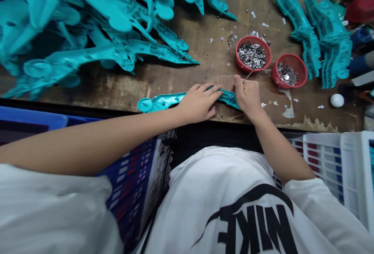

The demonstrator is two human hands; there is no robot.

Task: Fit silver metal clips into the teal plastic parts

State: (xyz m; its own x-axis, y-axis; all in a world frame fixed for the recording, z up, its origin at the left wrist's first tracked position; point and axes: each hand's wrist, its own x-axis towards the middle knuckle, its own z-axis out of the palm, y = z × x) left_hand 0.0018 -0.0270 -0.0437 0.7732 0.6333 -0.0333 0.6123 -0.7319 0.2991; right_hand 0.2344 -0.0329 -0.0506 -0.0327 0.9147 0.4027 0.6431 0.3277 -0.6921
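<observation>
A long, narrow teal plastic part (pixel 166 100) lies along the near edge of the workbench, its round end to the left. Across its middle rests my left hand (pixel 198 102), fingers over the top and thumb on the near side, holding it down. My right hand (pixel 247 95) is closed in a fist at the part's right end, around a thin metal rod-like tool (pixel 249 74) that sticks up from it. The tool's lower end is hard to make out. Just beyond the right hand stands a red basket (pixel 238 64) of small metal pieces.
A second red basket (pixel 304 78) stands to the right. Teal parts (pixel 117 53) are heaped at the left, with stacked ones (pixel 330 39) at the right. Small metal bits lie scattered on the workbench (pixel 204 78). A white ball (pixel 337 100) and a white crate (pixel 347 145) are at the right.
</observation>
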